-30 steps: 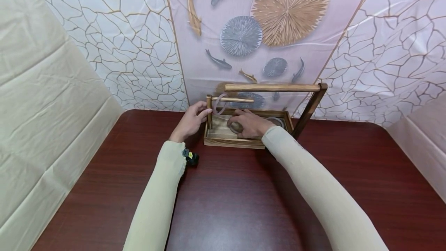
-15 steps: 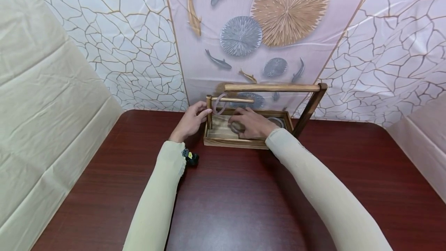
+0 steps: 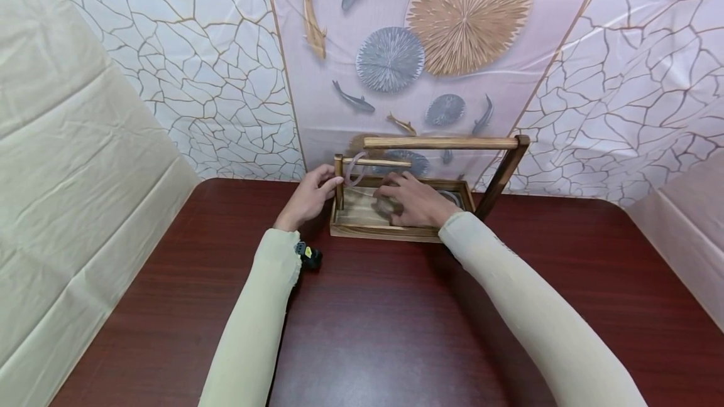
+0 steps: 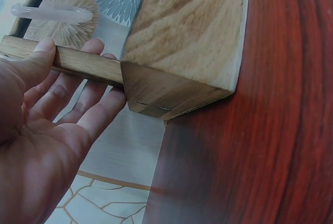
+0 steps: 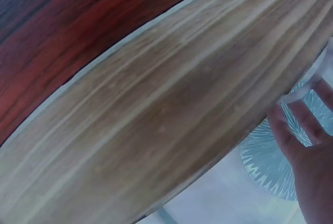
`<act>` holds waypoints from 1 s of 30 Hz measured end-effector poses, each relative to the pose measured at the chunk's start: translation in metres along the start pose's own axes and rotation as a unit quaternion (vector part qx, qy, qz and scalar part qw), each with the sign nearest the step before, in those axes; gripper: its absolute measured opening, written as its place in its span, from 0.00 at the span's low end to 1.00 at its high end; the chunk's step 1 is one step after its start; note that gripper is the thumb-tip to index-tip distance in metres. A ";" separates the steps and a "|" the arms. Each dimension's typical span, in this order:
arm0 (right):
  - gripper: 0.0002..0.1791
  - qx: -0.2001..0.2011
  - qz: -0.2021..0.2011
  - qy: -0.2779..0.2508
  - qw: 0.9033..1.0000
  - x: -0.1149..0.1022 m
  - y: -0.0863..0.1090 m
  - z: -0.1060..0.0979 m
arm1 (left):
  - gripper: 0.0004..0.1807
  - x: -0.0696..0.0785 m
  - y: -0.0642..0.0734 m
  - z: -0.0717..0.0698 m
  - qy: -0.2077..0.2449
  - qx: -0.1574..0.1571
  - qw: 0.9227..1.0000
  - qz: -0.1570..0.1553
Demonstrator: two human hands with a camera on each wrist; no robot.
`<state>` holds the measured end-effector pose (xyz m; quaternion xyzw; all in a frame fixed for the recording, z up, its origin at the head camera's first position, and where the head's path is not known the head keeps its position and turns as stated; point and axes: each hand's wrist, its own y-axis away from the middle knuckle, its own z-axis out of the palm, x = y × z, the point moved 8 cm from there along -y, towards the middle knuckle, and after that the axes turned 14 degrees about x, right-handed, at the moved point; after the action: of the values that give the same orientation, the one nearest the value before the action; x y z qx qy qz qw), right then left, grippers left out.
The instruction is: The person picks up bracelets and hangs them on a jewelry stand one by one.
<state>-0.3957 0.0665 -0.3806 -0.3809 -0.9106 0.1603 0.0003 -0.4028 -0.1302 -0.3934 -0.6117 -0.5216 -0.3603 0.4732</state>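
Note:
In the head view, my left hand (image 3: 308, 198) pinches the short upright post (image 3: 339, 182) of a wooden jewelry stand. The left wrist view shows the thumb on one side of this post (image 4: 88, 66) and fingers on the other. A pale translucent bangle (image 3: 356, 169) hangs on the lower bar near that post. My right hand (image 3: 418, 201) reaches into the stand's tray (image 3: 384, 232). Its curved fingers hold a translucent bangle (image 5: 301, 95), partly hidden by the tray wall in the right wrist view. Another clear ring (image 3: 450, 197) lies in the tray's right end, partly covered by the hand.
The stand's tall dark post (image 3: 502, 176) rises at the right and carries a longer upper bar (image 3: 441, 142) above my right hand. A patterned backdrop (image 3: 390, 58) stands behind the dark red table (image 3: 362, 319). A small black device (image 3: 310, 255) sits at my left wrist.
My right hand has slid slightly to the right inside the tray, with the bangle under its fingers. The left hand has stayed on the post.

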 end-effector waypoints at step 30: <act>0.25 0.121 -0.073 0.021 0.990 -0.013 0.021 -0.034 | 0.14 0.003 0.001 0.001 0.007 0.002 1.000 -0.009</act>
<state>-0.3676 0.0815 -0.3530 -0.3142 -0.9097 0.2604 0.0774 -0.4016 -0.1286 -0.3908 -0.6036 -0.5244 -0.3682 0.4745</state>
